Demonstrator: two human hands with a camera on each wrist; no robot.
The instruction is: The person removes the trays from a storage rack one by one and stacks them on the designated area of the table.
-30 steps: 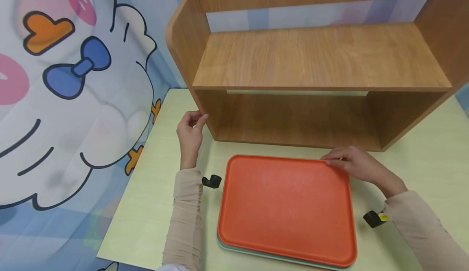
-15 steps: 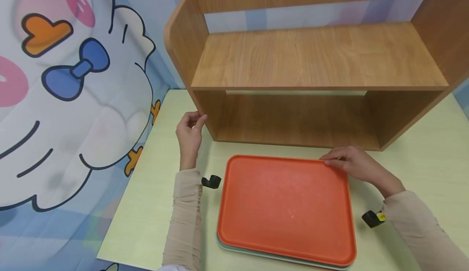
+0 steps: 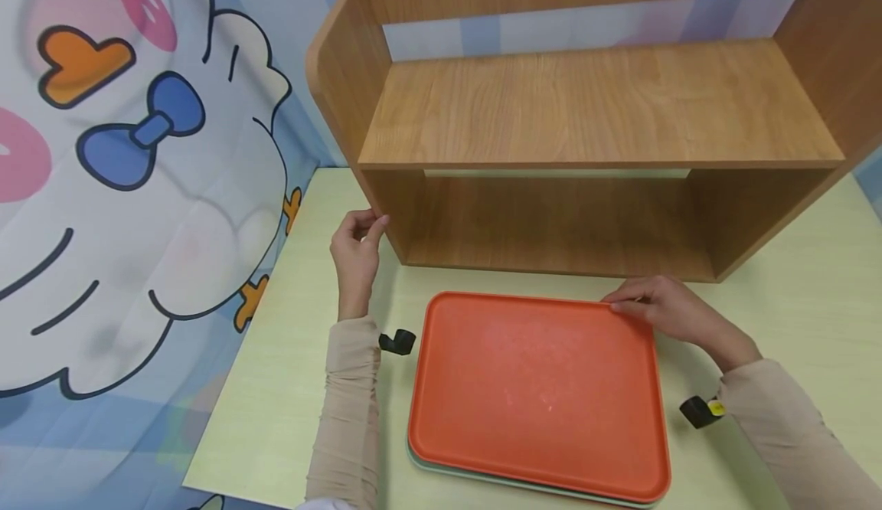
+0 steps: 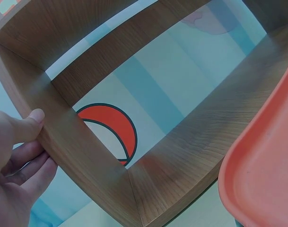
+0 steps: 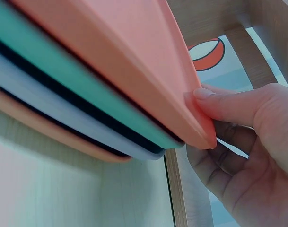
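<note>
My left hand (image 3: 357, 253) grips the front edge of the left side panel of a two-level wooden shelf (image 3: 586, 108); in the left wrist view its thumb lies on the panel's front edge and the fingers go behind. With thumb on top and fingers underneath, my right hand (image 3: 671, 312) holds the far right corner of an orange tray (image 3: 537, 395). That tray tops a stack. Below it, the right wrist view shows a green tray (image 5: 63, 71), a pale bluish tray (image 5: 73, 111) and another orange tray (image 5: 54, 135).
The shelf stands at the back of a pale yellow-green table (image 3: 276, 387), just behind the trays. A cloth backdrop (image 3: 138, 265) with a cartoon bird hangs along the left side and behind. Small black wrist cameras hang beside both sleeves.
</note>
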